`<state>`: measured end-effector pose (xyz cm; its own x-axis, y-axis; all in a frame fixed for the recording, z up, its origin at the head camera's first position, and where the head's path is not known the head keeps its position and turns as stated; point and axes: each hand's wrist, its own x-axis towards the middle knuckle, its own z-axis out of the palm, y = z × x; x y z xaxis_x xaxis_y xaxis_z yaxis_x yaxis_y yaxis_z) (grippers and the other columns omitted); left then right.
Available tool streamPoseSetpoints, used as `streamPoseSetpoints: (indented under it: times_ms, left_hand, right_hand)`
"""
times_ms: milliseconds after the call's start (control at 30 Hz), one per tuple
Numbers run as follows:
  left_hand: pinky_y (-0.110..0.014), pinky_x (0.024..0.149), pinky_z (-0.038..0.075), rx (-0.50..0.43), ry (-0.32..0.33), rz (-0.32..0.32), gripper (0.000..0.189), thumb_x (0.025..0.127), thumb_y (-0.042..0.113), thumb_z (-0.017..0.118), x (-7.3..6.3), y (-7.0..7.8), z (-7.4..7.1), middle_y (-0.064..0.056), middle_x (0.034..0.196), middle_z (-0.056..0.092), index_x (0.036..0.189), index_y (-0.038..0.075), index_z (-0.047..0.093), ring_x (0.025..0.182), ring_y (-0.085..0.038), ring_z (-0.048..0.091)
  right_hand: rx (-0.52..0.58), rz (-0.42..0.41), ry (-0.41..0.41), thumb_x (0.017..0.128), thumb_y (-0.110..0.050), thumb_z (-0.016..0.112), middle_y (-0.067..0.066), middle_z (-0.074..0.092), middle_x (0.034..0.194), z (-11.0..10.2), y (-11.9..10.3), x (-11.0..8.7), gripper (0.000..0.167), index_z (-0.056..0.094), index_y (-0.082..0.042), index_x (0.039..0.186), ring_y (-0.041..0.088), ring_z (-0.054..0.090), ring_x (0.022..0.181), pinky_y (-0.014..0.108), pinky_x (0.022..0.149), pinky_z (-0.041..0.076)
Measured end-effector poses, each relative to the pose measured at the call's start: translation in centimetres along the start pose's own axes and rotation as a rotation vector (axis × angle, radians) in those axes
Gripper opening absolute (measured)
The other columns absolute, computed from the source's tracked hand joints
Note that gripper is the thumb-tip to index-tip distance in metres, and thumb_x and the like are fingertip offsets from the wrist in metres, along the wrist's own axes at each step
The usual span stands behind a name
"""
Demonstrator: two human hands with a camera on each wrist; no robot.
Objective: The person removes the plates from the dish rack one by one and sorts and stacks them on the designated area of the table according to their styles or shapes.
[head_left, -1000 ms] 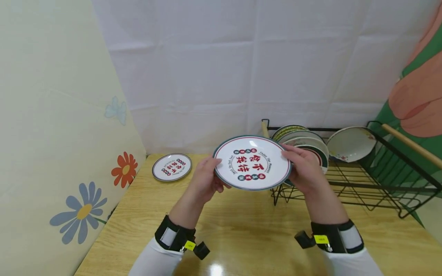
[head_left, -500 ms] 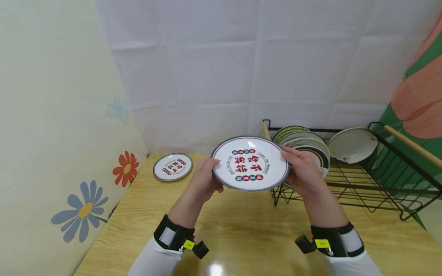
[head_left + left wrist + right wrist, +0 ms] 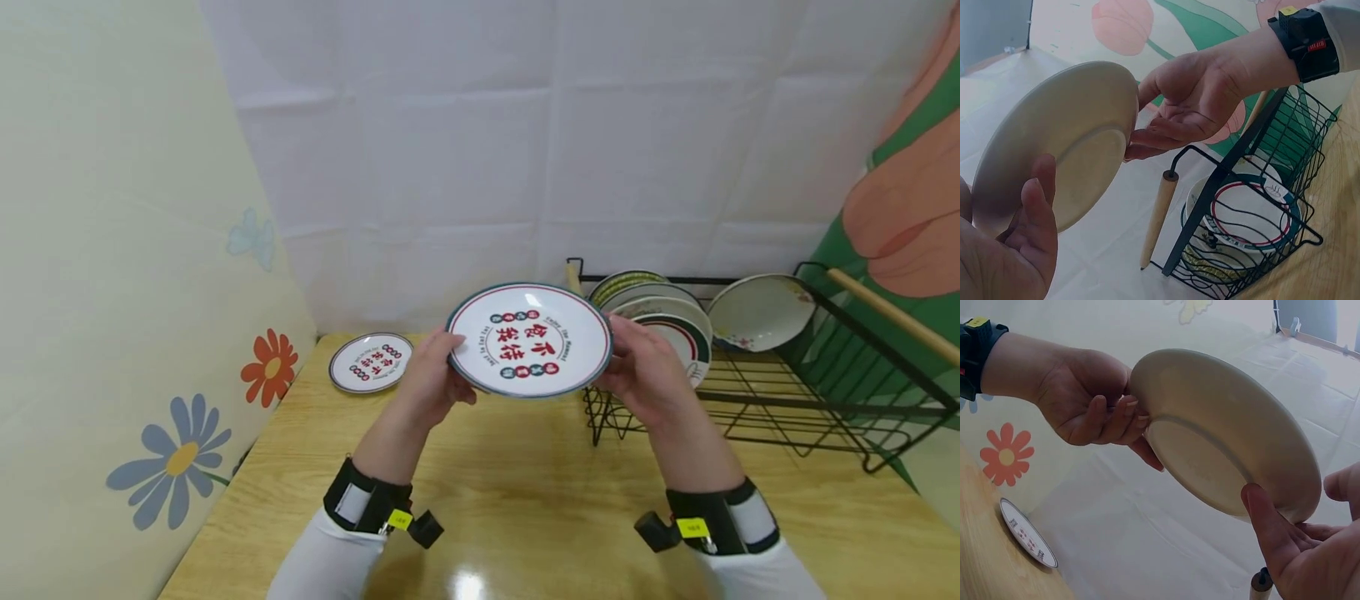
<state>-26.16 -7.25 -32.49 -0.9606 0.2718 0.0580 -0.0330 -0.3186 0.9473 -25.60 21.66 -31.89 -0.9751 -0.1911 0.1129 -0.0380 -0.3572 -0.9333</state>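
Note:
A white plate (image 3: 581,358) with a teal and red rim and red Chinese lettering is held up above the table, face tilted toward me. My left hand (image 3: 429,383) grips its left edge, thumb over the rim and fingers beneath. At the opposite edge, my right hand (image 3: 651,367) holds the plate from below with its fingers. In the right wrist view, one right finger lies against the pale underside (image 3: 1200,450) and the thumb stands right beside the rim. A smaller plate (image 3: 348,367) with similar lettering lies on the table at the back left.
A black wire dish rack (image 3: 825,407) with wooden handles stands at the right. Several plates (image 3: 671,335) lean together in its left end, and a white floral bowl (image 3: 761,315) leans farther right. The wooden table (image 3: 517,500) backs onto a white cloth (image 3: 442,167).
Both hands have brought the plate slightly left and up. The right thumb, earlier over the plate's face, now sits at its edge. The left hand keeps its hold.

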Motion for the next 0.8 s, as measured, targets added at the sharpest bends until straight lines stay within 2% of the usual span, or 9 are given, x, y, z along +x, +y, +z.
streamPoseSetpoints:
  times_ms: [233,400,533,667,800]
  left_hand:
    - [-0.025,0.049,0.053,0.089,0.015,0.053,0.043,0.108,0.024,0.036,1.0,1.6,-1.6,0.0,0.078,0.078,0.145,0.005,0.048,0.059,-0.012,0.071]
    - [-0.024,0.05,0.053,0.129,0.075,0.081,0.042,0.11,0.024,0.033,1.7,2.8,-3.0,0.0,0.076,0.077,0.144,0.005,0.047,0.058,-0.013,0.071]
    - [-0.022,0.047,0.051,0.136,0.165,0.092,0.04,0.11,0.024,0.031,2.5,3.4,-4.5,0.0,0.074,0.076,0.142,0.005,0.047,0.055,-0.011,0.069]
    - [-0.021,0.046,0.049,0.138,0.292,0.083,0.038,0.11,0.024,0.03,3.6,3.7,-6.4,0.002,0.071,0.074,0.14,0.006,0.045,0.051,-0.009,0.065]
    - [-0.021,0.044,0.045,0.136,0.419,0.087,0.036,0.109,0.023,0.03,4.7,3.5,-8.3,0.003,0.069,0.07,0.137,0.006,0.047,0.049,-0.009,0.059]
  right_hand:
    - [0.141,0.004,-0.006,0.107,-0.038,0.053,0.003,0.076,0.106,2.0,0.7,1.2,0.043,0.052,-0.011,0.14,0.014,0.073,0.087,0.035,0.08,0.064]
    - [0.21,0.023,-0.031,0.108,-0.036,0.051,0.005,0.076,0.108,4.2,1.1,3.1,0.044,0.048,-0.011,0.144,0.017,0.076,0.091,0.039,0.084,0.064]
    - [0.267,0.063,-0.05,0.109,-0.034,0.047,0.007,0.077,0.109,6.0,1.9,5.1,0.042,0.05,-0.009,0.143,0.02,0.077,0.093,0.038,0.083,0.064]
    - [0.298,0.126,-0.042,0.11,-0.034,0.043,0.009,0.077,0.109,8.0,3.2,7.4,0.042,0.05,-0.008,0.142,0.023,0.077,0.097,0.037,0.084,0.064]
    - [0.305,0.189,-0.032,0.11,-0.037,0.041,0.014,0.073,0.122,10.1,4.9,9.3,0.048,0.048,-0.008,0.148,0.027,0.075,0.107,0.038,0.089,0.063]
